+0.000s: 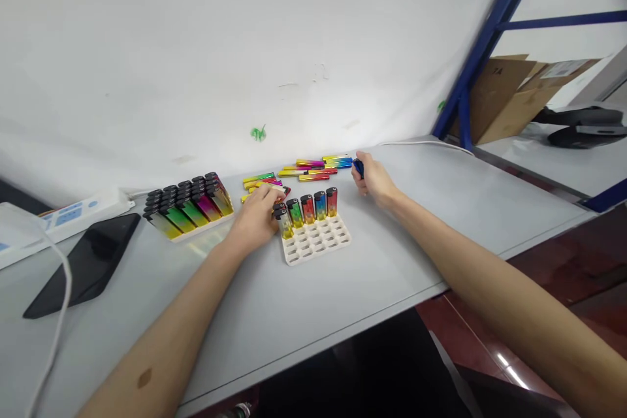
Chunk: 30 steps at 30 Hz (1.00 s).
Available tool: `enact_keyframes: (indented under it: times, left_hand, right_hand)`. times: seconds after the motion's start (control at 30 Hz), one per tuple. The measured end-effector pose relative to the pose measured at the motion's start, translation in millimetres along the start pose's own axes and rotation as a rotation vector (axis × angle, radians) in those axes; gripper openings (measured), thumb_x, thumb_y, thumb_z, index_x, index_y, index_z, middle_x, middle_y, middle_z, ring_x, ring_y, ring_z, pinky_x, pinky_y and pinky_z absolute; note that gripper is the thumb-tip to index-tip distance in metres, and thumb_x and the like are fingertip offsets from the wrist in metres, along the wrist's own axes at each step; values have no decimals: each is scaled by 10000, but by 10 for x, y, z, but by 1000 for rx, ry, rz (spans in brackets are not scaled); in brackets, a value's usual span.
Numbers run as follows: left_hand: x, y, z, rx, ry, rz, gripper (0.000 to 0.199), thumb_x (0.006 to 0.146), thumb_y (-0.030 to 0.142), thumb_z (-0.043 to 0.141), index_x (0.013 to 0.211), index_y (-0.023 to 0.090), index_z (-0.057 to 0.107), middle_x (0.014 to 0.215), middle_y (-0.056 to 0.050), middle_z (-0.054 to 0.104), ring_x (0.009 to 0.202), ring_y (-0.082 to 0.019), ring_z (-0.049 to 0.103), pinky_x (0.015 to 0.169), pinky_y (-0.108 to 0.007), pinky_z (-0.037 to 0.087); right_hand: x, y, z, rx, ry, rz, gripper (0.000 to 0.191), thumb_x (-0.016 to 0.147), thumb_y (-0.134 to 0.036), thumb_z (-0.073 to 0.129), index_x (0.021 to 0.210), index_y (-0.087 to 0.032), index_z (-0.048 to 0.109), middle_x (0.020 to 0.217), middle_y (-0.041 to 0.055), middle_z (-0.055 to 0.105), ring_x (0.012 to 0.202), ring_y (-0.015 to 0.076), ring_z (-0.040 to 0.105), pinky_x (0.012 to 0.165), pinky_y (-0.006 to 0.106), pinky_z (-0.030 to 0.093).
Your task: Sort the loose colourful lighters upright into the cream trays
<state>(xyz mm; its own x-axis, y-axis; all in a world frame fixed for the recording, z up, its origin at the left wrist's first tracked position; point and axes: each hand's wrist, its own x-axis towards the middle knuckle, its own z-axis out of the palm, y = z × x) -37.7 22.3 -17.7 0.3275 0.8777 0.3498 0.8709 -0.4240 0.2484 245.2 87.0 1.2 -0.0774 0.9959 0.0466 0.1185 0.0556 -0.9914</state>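
A white slotted tray (318,245) stands on the table with several lighters (307,209) upright along its back row; its front slots are bare. My left hand (257,215) is at the tray's left back corner, fingers bent over a lighter with a red part (284,191); whether it grips it is hard to tell. Closed around a dark blue lighter (359,168), my right hand (371,177) is right of the loose pile. Loose shiny lighters (313,171) lie along the wall between the hands. A second tray (206,227), full of upright lighters (189,206), stands to the left.
At the left are a black phone (91,261), a white power strip (73,217) and a white cable (63,313). The white wall (220,65) rises behind the table (274,313). A blue metal frame (482,52) and cardboard boxes (509,95) are at the right.
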Motion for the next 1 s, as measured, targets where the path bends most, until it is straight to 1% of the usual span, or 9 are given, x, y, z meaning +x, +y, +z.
enact_keyframes:
  times: [0.13, 0.27, 0.43, 0.53, 0.6, 0.73, 0.83, 0.93, 1.0]
  left_hand:
    - [-18, -12, -7, -29, 22, -32, 295, 722, 139, 542, 1004, 212, 582, 1082, -94, 624, 1051, -284, 588, 898, -440, 488]
    - [-32, -28, -12, -16, 16, -62, 395, 694, 118, 533, 1073, 197, 608, 1083, -103, 658, 1085, -302, 606, 945, -465, 484]
    - [-33, -73, 1, -11, 8, -47, 520, 695, 151, 554, 1207, 208, 627, 1128, -103, 684, 1124, -319, 620, 981, -470, 488]
    - [-24, -91, 7, 8, -15, -66, 493, 702, 171, 569, 1187, 207, 650, 1051, -100, 683, 1061, -322, 637, 941, -470, 507]
    - [-22, -90, 4, 11, -28, -82, 476, 704, 179, 576, 1173, 207, 658, 1022, -95, 664, 1040, -317, 633, 927, -466, 512]
    - [-33, -63, -14, -17, -30, -121, 529, 686, 149, 570, 1202, 231, 651, 1002, -73, 598, 1006, -292, 621, 895, -446, 529]
    - [-46, -39, -32, -35, -27, -149, 564, 668, 109, 548, 1205, 245, 658, 1010, -66, 569, 961, -275, 630, 886, -443, 537]
    - [-49, -23, -52, -29, -29, -145, 589, 664, 83, 525, 1222, 227, 647, 1083, -83, 596, 1062, -280, 627, 945, -437, 522]
    - [-45, -18, -66, 1, -35, -145, 574, 669, 81, 519, 1220, 191, 637, 1130, -104, 624, 1134, -288, 614, 975, -431, 511]
  right_hand:
    - [-22, -34, 43, 155, -35, 45, 462, 955, -479, 329, 563, -234, 333, 448, -71, 214, 390, 85, 134, 372, 240, 162]
    - [-38, -37, 79, 223, -92, 68, 440, 953, -439, 330, 565, -232, 321, 447, -78, 194, 390, 76, 98, 369, 222, 115]
    - [-51, -38, 94, 247, -92, 100, 465, 961, -489, 345, 574, -230, 323, 457, -83, 187, 389, 69, 96, 369, 216, 100]
    - [-59, -39, 101, 252, -63, 118, 524, 961, -573, 351, 569, -225, 331, 469, -82, 201, 386, 63, 119, 367, 215, 108]
    - [-58, -34, 105, 246, -56, 123, 535, 960, -578, 355, 561, -222, 334, 469, -80, 211, 385, 61, 127, 364, 215, 111]
    - [-49, -23, 112, 241, -78, 118, 477, 960, -454, 355, 545, -219, 333, 464, -75, 205, 389, 61, 110, 365, 213, 99]
    - [-42, -13, 116, 229, -103, 106, 463, 956, -419, 348, 539, -218, 336, 466, -71, 208, 391, 61, 106, 363, 213, 101]
    - [-32, 13, 116, 212, -99, 110, 482, 963, -441, 343, 536, -218, 334, 467, -68, 208, 390, 62, 113, 365, 217, 102]
    - [-29, 33, 114, 202, -85, 116, 515, 971, -502, 337, 543, -216, 348, 471, -71, 201, 392, 63, 119, 370, 220, 106]
